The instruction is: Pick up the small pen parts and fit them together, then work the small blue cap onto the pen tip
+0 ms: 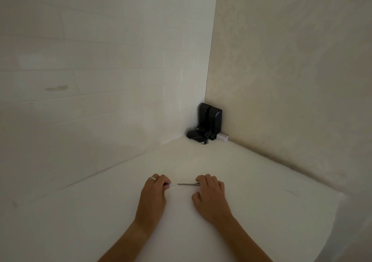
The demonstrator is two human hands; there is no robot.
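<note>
Both hands rest on a white tabletop [120, 211], knuckles up. My right hand [210, 195] grips a thin grey metal rod [188, 184] that pokes out leftward from under its curled fingers; the rest of the tool is hidden in the hand. My left hand [155, 193], with a ring on one finger, pinches a small dark piece [167, 184] at its fingertips, too small to identify. A short gap of bare table lies between the rod's tip and the left fingertips.
Two black speakers [210, 118] stand in the far corner where a white tiled wall meets a beige wall, with a dark tangle of cable and a mouse-like object [196, 135] in front and a small white box [222, 137] beside them. The table's right edge [342, 197] drops off.
</note>
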